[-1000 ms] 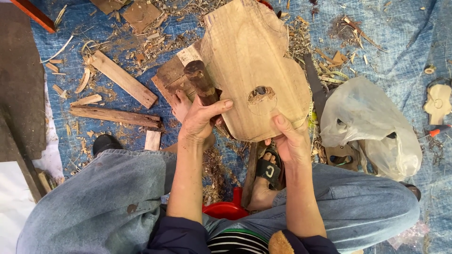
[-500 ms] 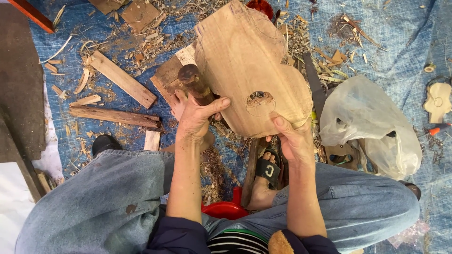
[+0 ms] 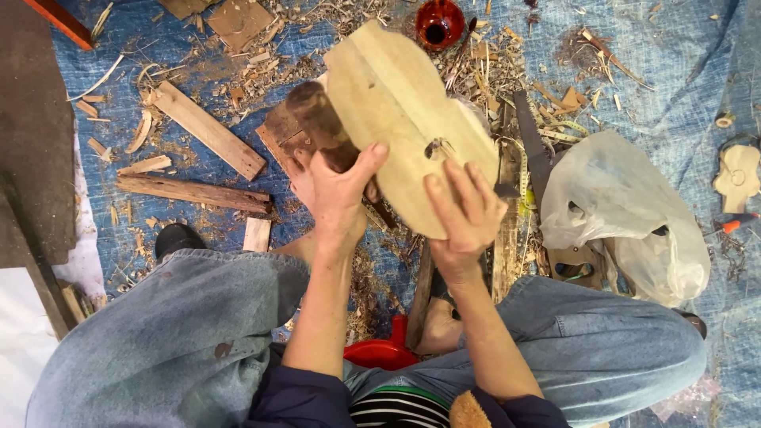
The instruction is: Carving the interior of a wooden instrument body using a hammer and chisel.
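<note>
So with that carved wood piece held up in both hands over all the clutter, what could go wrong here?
The left hand grips both the wood piece and a dark mallet-like tool, so either might slip onto the legs. The piece has a knot hole near the right hand, a possible weak spot. A saw blade lies close by among the wood scraps, which could cut a reaching hand.

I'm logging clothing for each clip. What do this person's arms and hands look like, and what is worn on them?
Both hands, left hand and right hand, are bare: no gloves, rings or watch visible. The forearms are bare too; dark navy sleeves are pushed up past the elbows.
</note>
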